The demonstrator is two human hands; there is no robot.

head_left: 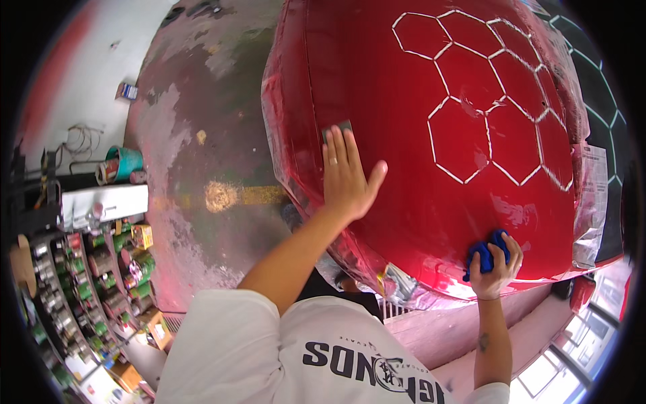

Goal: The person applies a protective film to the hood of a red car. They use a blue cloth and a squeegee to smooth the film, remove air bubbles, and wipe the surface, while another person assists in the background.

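Observation:
A glossy red car panel [393, 155], likely a hood, spreads out in front of me, with white hexagon outlines [449, 98] on its right half. My left hand [350, 172] lies flat on the panel's left side, fingers stretched out and thumb apart. Under its fingertips shows a small dark grey sheet [344, 126], like sandpaper; most of it is hidden by the fingers. Near the panel's front right edge, my right hand [496, 273] is closed around a crumpled blue cloth [479, 258], which rests against the red surface.
Plastic film [272, 128] and taped paper [592, 202] border the panel. At left, across the stained floor [222, 114], stand a shelf of cans [91, 276], a white box [104, 205] and a teal bucket [128, 161]. A black panel with pale hexagon lines [589, 81] lies beyond, at right.

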